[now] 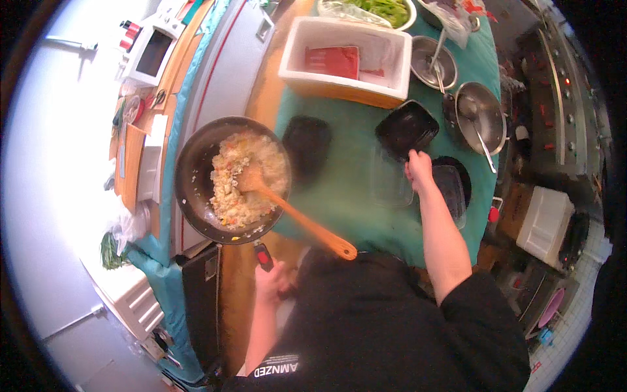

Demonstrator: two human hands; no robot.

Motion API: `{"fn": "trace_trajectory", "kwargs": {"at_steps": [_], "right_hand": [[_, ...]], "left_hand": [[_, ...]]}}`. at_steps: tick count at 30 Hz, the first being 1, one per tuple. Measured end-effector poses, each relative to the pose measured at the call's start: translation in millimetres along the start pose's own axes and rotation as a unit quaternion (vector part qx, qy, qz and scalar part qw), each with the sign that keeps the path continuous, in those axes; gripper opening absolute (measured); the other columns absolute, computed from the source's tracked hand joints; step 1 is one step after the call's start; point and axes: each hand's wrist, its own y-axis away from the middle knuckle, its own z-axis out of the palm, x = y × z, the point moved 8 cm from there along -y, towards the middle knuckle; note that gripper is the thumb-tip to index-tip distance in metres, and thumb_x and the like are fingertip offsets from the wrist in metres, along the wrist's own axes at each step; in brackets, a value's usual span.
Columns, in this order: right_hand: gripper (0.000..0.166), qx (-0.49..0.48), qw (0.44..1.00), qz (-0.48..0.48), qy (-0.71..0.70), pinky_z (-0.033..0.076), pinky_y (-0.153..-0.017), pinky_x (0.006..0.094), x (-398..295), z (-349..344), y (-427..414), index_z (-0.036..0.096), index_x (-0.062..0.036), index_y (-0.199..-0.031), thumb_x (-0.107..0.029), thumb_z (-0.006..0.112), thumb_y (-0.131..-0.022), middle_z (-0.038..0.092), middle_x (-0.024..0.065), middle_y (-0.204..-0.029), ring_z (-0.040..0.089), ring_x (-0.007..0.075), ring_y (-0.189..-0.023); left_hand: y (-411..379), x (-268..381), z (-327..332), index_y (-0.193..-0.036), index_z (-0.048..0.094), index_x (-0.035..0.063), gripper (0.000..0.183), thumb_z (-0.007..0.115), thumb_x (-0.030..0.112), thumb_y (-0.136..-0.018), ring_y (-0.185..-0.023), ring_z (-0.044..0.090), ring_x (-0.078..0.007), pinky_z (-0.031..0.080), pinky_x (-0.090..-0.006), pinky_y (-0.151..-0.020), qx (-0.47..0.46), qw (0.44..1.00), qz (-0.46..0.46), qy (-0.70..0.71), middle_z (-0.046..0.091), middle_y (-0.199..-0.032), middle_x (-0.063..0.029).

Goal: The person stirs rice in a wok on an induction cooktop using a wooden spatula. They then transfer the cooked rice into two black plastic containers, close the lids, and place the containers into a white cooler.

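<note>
My left hand [272, 282] grips the black-and-red handle of a dark wok [190, 183], which is held off the left side of the table. Fried rice [240, 196] with bits of egg and carrot lies in the wok. A wooden spatula [303, 218] rests with its blade in the rice and its handle towards my body. My right hand [420, 169] pinches the near corner of a black plastic food container [407, 128]. Beside that hand, a clear plastic lid [392, 179] lies on the green tablecloth [338, 206].
A white foam box [345, 81] with a red plastic basket [333, 62] stands at the table's back. Steel bowls [433, 66] and a steel pan [480, 115] with ladles line the right. A dark container-shaped patch [307, 147] sits near the wok. Another clear container or lid [448, 191] lies right.
</note>
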Motion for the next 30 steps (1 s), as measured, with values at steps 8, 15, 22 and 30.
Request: {"fn": "trace_trajectory", "kwargs": {"at_steps": [8, 15, 22, 30], "right_hand": [[0.032, -0.106, 0.908, -0.249, 0.321, 0.050, -0.068, 0.0433, 47, 93, 72, 0.057, 0.0052, -0.080, -0.026, 0.055, -0.085, 0.064, 0.0216, -0.074, 0.065, 0.0342, -0.074], [0.034, -0.025, 0.917, -0.185, 0.353, 0.052, -0.071, 0.0465, 43, 69, 48, 0.061, 0.0048, -0.081, -0.028, 0.056, -0.086, 0.067, 0.0227, -0.075, 0.068, 0.0372, -0.074], [0.043, -0.128, 0.891, -0.127, 0.417, 0.054, -0.072, 0.0398, 30, 92, 90, 0.066, 0.0022, -0.093, -0.040, 0.062, -0.089, 0.069, 0.0166, -0.079, 0.069, 0.0288, -0.077], [0.072, -0.347, 0.779, -0.395, 0.341, 0.051, -0.084, 0.0340, 1, 152, 255, 0.039, -0.0059, -0.143, -0.033, 0.072, -0.085, 0.063, 0.0117, -0.112, 0.063, 0.0206, -0.095]], "left_hand": [[-6, 11, 0, -0.079, 0.042, 0.0111, 0.025, 0.065, 0.008, -0.087, -0.037, 0.032, -0.0070, 0.029, -0.0256, -0.034, 0.007, 1.000, -0.013, -0.026, 0.036, -0.055, 0.0029], [-13, 7, -9, -0.076, 0.045, 0.0106, 0.022, 0.066, 0.007, -0.084, -0.040, 0.047, -0.0127, 0.038, -0.0305, -0.035, -0.011, 0.999, -0.041, -0.025, 0.047, -0.057, -0.0003], [-25, -4, -25, -0.082, 0.044, 0.0113, 0.024, 0.067, 0.007, -0.085, -0.036, 0.035, -0.0079, 0.029, -0.0257, -0.034, 0.016, 0.997, -0.042, -0.062, 0.038, -0.053, 0.0032], [-30, 14, 9, -0.078, 0.049, 0.0097, 0.022, 0.070, 0.010, -0.083, -0.037, 0.039, -0.0095, 0.033, -0.0274, -0.035, -0.030, 0.998, 0.011, -0.060, 0.044, -0.054, 0.0016]]}}
